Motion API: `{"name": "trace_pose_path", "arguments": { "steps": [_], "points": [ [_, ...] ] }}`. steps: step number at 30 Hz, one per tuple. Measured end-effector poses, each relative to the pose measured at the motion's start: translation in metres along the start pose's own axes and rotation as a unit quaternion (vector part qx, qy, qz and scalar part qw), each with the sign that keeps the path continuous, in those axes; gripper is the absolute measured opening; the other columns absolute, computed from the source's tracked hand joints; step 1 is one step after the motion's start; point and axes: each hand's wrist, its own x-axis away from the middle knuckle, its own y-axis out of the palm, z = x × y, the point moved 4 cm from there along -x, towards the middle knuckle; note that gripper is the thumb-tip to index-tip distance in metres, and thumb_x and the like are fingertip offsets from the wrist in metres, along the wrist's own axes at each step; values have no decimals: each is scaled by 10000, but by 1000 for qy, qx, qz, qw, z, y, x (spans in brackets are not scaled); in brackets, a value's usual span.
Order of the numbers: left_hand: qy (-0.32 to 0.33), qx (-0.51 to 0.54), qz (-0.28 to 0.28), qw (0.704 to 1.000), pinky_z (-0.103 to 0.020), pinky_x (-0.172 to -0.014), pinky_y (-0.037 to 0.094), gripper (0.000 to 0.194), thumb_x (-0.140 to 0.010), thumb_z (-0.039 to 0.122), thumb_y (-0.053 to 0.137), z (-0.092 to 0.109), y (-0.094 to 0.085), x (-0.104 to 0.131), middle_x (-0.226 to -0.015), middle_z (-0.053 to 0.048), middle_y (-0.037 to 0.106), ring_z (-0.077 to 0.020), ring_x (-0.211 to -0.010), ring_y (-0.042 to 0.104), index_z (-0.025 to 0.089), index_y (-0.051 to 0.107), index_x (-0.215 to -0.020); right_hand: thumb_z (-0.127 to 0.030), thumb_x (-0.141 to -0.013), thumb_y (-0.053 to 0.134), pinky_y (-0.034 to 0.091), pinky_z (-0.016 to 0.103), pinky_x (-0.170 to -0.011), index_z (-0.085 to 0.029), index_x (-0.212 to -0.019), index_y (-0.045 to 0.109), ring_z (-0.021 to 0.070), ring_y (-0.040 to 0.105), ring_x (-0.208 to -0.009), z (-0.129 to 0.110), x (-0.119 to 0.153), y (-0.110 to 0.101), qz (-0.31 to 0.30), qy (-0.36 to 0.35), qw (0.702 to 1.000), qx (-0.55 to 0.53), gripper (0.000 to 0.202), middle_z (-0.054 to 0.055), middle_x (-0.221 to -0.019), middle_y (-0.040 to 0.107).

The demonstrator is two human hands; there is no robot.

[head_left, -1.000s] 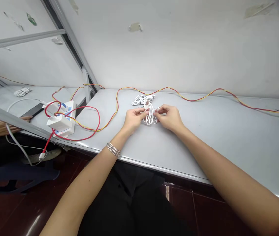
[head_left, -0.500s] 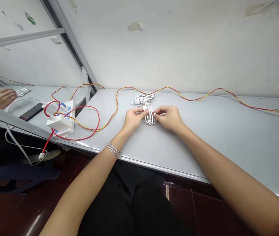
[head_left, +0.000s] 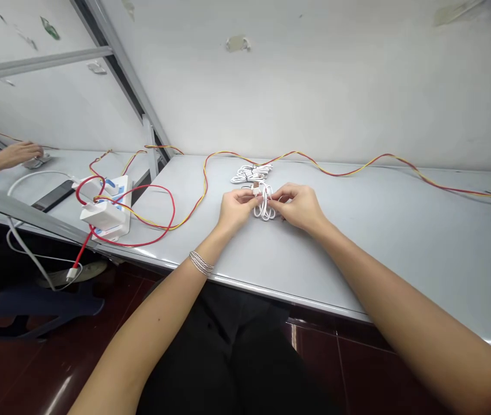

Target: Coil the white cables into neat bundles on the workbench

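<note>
A small coiled white cable [head_left: 264,206] sits between both hands over the middle of the grey table [head_left: 401,230], nearer its far edge than its near one. The left hand [head_left: 234,207] pinches the coil at its left side, fingers closed on it, and the right hand [head_left: 299,206] grips it from the right, fingertips closed on the strands; the two hands are close together, almost meeting across the coil. Just behind it, toward the far edge, lies a second bundle of white cable [head_left: 252,172]. A red and yellow wire [head_left: 336,172] snakes along the far edge to a white power strip [head_left: 107,213] at the table's left end. On the neighbouring table to the left, another person's hand [head_left: 18,153] rests near a dark phone [head_left: 53,196].
</note>
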Motion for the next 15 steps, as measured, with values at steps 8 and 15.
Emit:
{"name": "trace_pose_path", "arguments": {
  "steps": [8,15],
  "points": [
    [65,-149,67,984,-344,-825,618,190,-667,213,882,2,-6,0,-1108,-102,633,-154,-855,666,147,811,-830,-334,-701,815,536,295,-550,-173,-740,744,180,660,-528,8,-3,2,3,43,997,-59,180,34,-650,717],
    [89,-197,56,975,-354,-820,581,189,-677,261,888,5,-5,1,-1029,-94,613,-176,-876,638,179,829,-837,-217,-728,782,550,288,-550,-160,-791,772,169,668,-535,8,-3,3,-3,86,993,-80,86,39,-697,735]
  ]
}}
